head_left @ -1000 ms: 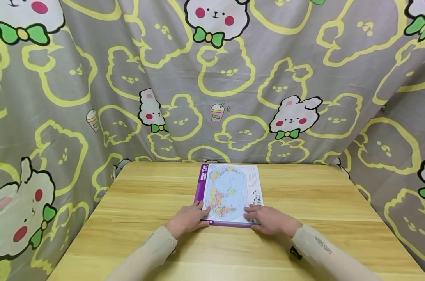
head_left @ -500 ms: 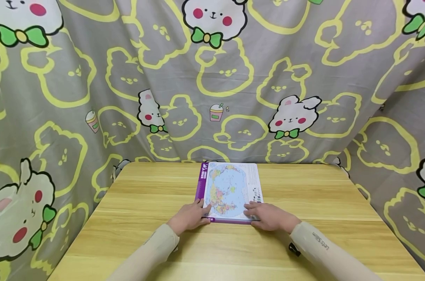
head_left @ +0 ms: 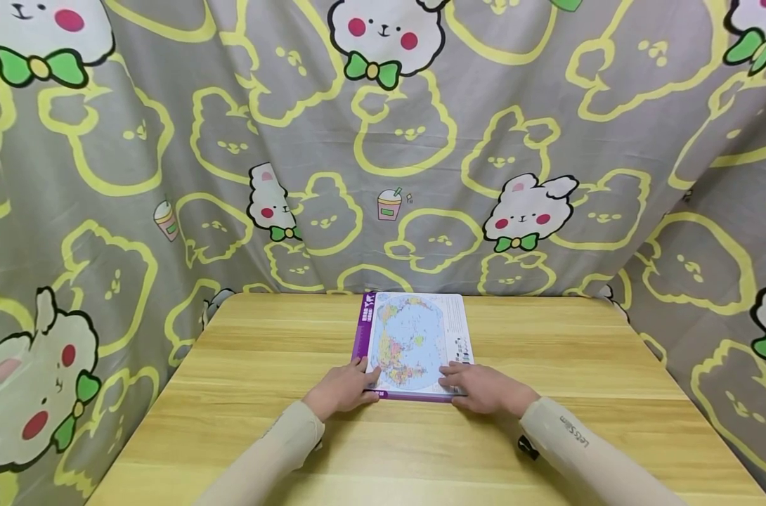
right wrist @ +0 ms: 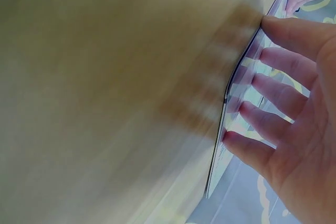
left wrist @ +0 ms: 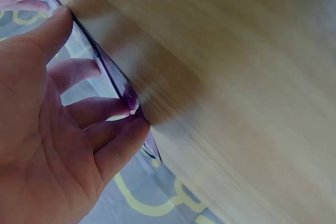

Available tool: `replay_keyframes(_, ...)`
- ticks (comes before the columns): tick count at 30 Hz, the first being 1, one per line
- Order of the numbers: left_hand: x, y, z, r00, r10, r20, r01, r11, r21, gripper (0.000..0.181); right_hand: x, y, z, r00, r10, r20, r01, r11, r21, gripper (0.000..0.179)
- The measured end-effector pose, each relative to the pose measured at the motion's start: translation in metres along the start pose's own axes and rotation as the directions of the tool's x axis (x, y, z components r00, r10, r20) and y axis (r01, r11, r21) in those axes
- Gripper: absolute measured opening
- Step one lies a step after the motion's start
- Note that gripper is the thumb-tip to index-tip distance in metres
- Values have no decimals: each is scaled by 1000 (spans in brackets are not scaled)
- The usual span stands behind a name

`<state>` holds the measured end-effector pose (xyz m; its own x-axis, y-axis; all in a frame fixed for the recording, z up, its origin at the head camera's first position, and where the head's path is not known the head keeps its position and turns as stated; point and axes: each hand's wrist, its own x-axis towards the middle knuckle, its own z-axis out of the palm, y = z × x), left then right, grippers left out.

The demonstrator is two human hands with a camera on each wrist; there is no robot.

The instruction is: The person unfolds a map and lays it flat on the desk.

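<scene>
A flat, thin world map sheet (head_left: 411, 337) with a purple border lies on the wooden table, its far side close to the table's back edge. My left hand (head_left: 341, 388) rests on its near left corner, the fingertips touching the surface and the thumb at the near edge. On the near right corner lies my right hand (head_left: 487, 390), placed much the same way. Both wrist views show the map edge-on, with the left hand's fingers (left wrist: 113, 142) and the right hand's fingers (right wrist: 252, 150) spread and slightly bent against it.
The wooden table (head_left: 231, 393) extends on both sides of the map. A grey curtain (head_left: 332, 140) with rabbit prints hangs directly behind the table and along its sides. A small black item (head_left: 527, 448) shows under the right sleeve.
The map has slid slightly away from me toward the back edge over the last second. Both hands have stayed on its near corners.
</scene>
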<state>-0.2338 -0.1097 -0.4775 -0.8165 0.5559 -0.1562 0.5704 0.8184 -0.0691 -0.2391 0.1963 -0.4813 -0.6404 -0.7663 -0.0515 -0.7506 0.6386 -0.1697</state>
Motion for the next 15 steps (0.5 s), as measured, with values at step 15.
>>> replay_keyframes(15, -1, 2, -2, 1000, -20, 20, 20, 999, -39, 57, 1, 2, 0, 1000, -2, 8, 2, 1000, -14, 41)
